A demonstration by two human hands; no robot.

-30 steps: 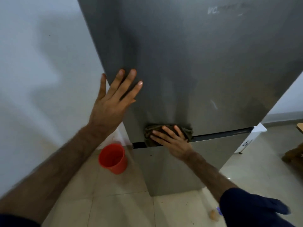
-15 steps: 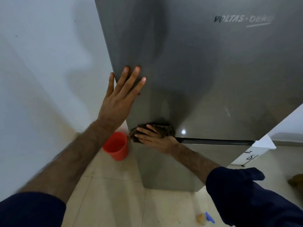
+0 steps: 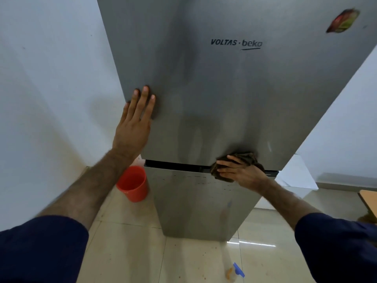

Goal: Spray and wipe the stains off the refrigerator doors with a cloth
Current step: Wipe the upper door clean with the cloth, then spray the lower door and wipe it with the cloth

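While the wiping went on, the left hand [image 3: 133, 127] lay flat and spread against the left edge of the upper door [image 3: 224, 88], fingers pointing up and holding nothing; it was probably placed there to brace the body and keep the door shut under the push of the wipe. Below and left of that hand, a red bucket [image 3: 133, 183] stood on the floor [image 3: 193, 262] beside the fridge, close to the wall [image 3: 51, 88], presumably kept near for rinsing. Across the middle, the upper door carried dull vertical streaks, judged to be damp or unwiped film. Beneath the dark gap between the doors, the lower door [image 3: 195, 205] showed a line of small marks near its top edge. Farther right, the right hand [image 3: 240, 172] pressed a dark cloth [image 3: 247, 160] flat against the bottom edge of the upper door, fingers extended leftward over it, the cloth overlapping the gap; a flat palm would spread pressure along the seam. A spray bottle [image 3: 234, 272] lay on the floor in front, set aside. At upper right a sticker [image 3: 342, 20] sat on the door.
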